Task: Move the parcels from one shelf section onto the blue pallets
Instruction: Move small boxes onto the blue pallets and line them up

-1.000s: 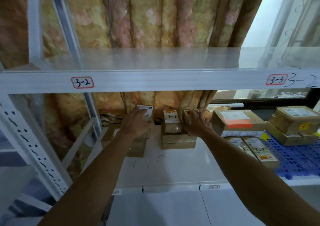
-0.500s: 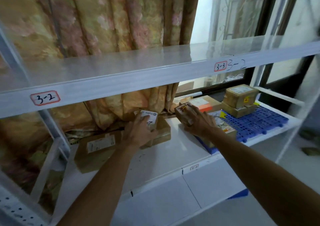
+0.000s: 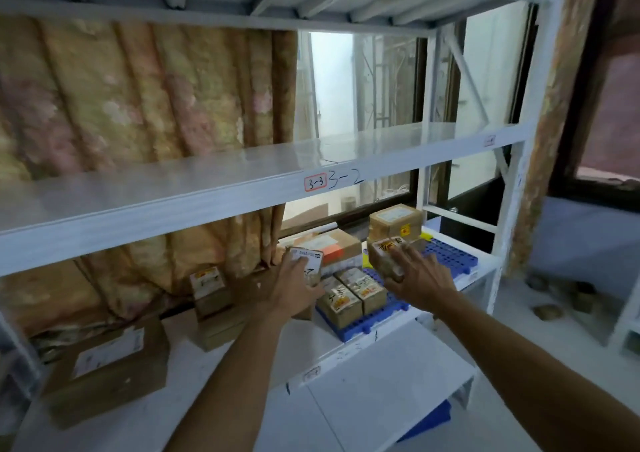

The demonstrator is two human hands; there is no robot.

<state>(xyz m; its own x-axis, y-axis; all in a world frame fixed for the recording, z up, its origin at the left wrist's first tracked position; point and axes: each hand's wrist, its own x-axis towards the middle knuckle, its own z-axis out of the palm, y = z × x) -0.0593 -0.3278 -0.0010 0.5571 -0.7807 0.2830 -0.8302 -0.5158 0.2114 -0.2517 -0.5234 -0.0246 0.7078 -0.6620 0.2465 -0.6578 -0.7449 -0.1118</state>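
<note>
My left hand grips a small brown parcel with a white label, held above the left edge of the blue pallet. Farther right, a small brown parcel with an orange-marked label sits in my right hand over the pallet's middle. Two small parcels lie side by side at the pallet's front. At its back stand a larger box with an orange strip and a stacked brown box. On the white shelf to the left remain a small stacked parcel and a big flat box.
A white metal shelf board labelled 3-3 runs just above my hands. A flowered curtain hangs behind the shelf, with a window to its right. A white upright post bounds the section on the right. Another blue pallet shows below.
Both hands lifted their parcels off the left shelf section and carried them right, over the blue pallet. My view swung to the right with them.
</note>
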